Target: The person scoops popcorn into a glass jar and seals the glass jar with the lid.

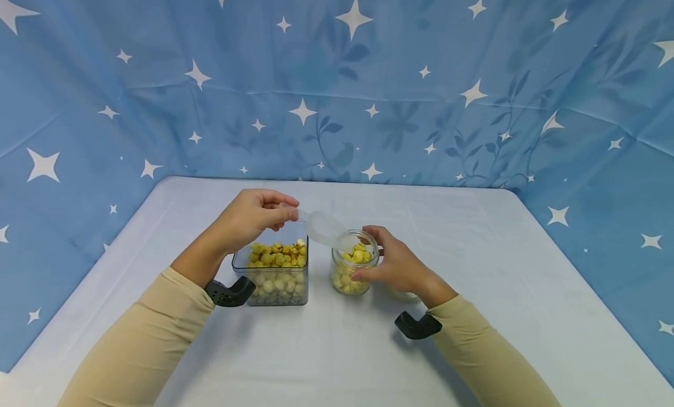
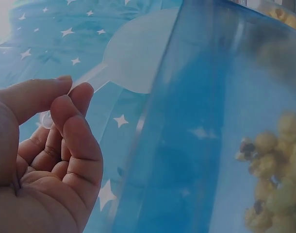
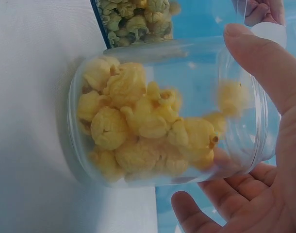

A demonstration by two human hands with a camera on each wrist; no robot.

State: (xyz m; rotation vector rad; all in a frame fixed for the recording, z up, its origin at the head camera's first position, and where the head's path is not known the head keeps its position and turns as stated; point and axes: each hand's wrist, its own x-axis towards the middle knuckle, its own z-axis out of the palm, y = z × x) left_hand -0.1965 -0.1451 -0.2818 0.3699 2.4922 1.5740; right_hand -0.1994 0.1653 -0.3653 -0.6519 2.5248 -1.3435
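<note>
My left hand [image 1: 260, 211] pinches the thin handle of a translucent white scoop [image 1: 325, 228] between thumb and fingers. The scoop's round bowl tilts down toward the mouth of a clear round jar [image 1: 342, 278], overlapping its far left rim in the head view. Yellow popcorn [image 3: 138, 116] fills much of the jar; one piece appears near the mouth in the right wrist view. My right hand [image 1: 400, 264] holds the jar near its rim, thumb on the near side and fingers behind. Left of the jar stands a clear square container [image 1: 271, 270] with more popcorn [image 1: 276, 255].
A clear round object [image 1: 405, 295], mostly hidden by the right hand, lies on the white-covered table [image 1: 337, 348] right of the jar. Behind the table hangs a blue cloth [image 1: 337, 138] with white stars. A black band [image 1: 230, 292] sits on the left wrist.
</note>
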